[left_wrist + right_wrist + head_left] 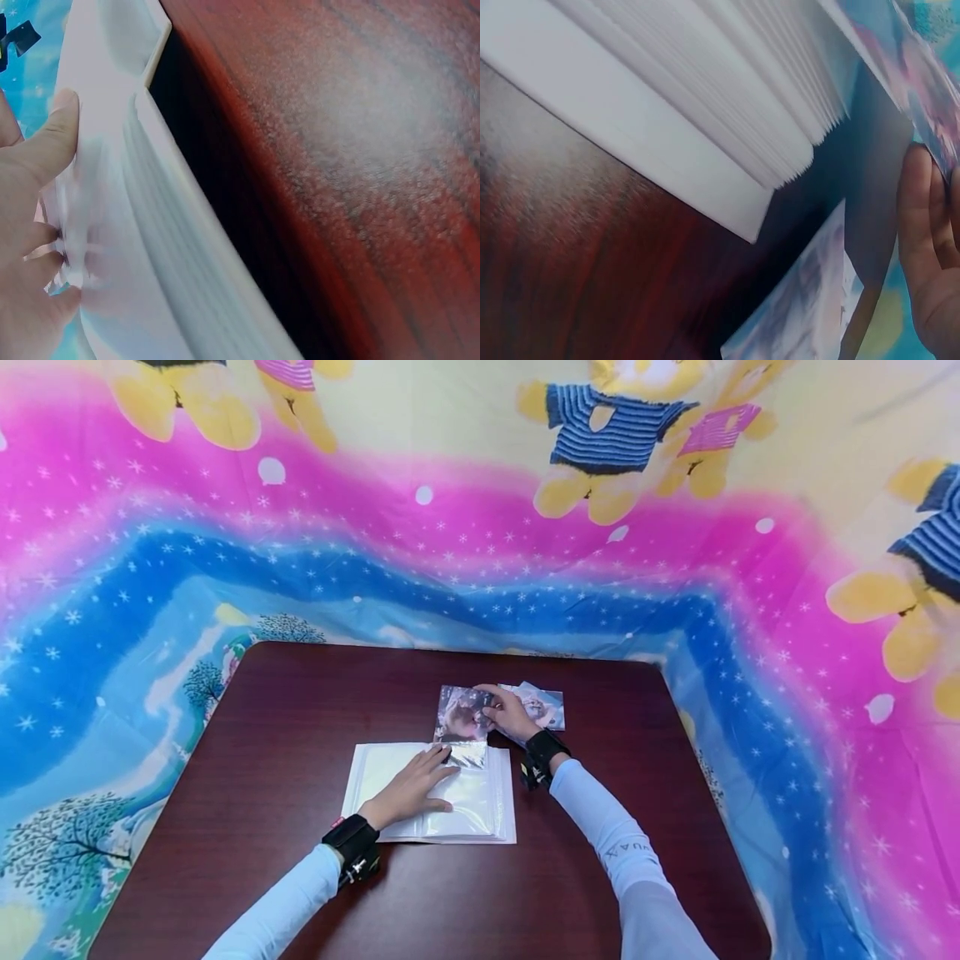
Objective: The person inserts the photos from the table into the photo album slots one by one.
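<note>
An open photo album (457, 814) with white pages and clear sleeves lies on the table. My left hand (412, 789) rests on its pages with the fingers spread, fingertips near the top edge. In the left wrist view the thumb (56, 139) lies along the glossy page. My right hand (512, 714) pinches a photo (459, 714) at its right side. The photo's lower end meets the album's upper edge, where a shiny sleeve (467, 755) shows; how far it reaches inside, I cannot tell. The right wrist view shows the photo (922, 82) above my fingers.
More photos (546, 707) lie in a loose pile just right of my right hand, partly under it. The dark red-brown table (285, 718) has rounded corners. A patterned cloth (420, 552) with bears and snowflakes hangs around its back and sides.
</note>
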Demonstrator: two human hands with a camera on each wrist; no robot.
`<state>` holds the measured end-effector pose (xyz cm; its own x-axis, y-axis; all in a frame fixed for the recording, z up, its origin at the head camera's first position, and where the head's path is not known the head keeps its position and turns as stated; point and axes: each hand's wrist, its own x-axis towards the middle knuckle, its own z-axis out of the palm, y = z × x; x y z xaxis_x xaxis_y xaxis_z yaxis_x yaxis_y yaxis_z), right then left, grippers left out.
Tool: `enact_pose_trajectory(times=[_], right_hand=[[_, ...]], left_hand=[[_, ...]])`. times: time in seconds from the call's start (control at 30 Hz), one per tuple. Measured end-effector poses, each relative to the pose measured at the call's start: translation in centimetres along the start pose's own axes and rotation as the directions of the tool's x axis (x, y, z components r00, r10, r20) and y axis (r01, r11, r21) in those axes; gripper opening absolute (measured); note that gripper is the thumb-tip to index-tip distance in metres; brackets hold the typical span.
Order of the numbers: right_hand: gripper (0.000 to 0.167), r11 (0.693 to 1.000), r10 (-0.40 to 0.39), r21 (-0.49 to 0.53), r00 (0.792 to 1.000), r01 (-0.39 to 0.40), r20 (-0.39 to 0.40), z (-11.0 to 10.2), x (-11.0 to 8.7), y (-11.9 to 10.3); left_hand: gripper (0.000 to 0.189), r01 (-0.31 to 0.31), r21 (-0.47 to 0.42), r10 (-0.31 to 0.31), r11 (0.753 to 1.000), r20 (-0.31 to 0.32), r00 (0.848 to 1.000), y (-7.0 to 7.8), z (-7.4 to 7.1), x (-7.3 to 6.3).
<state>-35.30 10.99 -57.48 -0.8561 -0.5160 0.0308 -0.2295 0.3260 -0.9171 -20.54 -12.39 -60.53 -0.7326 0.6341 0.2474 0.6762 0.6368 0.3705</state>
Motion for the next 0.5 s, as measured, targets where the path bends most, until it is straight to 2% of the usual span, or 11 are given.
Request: enact_pose_trajectory(times=[0.1,0.2,0.33,0.5], right_hand=[[0.046,1.0,0.004,0.017,0.997,-0.005,0.08,0.4,-0.3,0.1],[0.045,1.0,0.005,0.012,0.992,-0.007,0.124,0.7,-0.7,0.2],[0.043,1.0,0.024,-0.013,0.991,-0.022,0.13,1.0,-1.2,0.4],[0.04,0.998,0.05,-0.035,0.989,-0.045,0.136,1.3,-1.7,0.4]], left_hand=[[0.063,-0.007,-0.012,0.006,1.0,-0.02,1.0,0.1,0.2,-0.2],[0.059,-0.034,-0.01,0.033,0.999,-0.066,0.997,0.4,0.5,-0.4],[0.049,-0.068,0.032,0.072,0.997,-0.138,0.988,1.0,1.0,-0.9],[0.034,-0.059,0.087,0.075,0.995,-0.201,0.977,1.8,1.8,-1.6]])
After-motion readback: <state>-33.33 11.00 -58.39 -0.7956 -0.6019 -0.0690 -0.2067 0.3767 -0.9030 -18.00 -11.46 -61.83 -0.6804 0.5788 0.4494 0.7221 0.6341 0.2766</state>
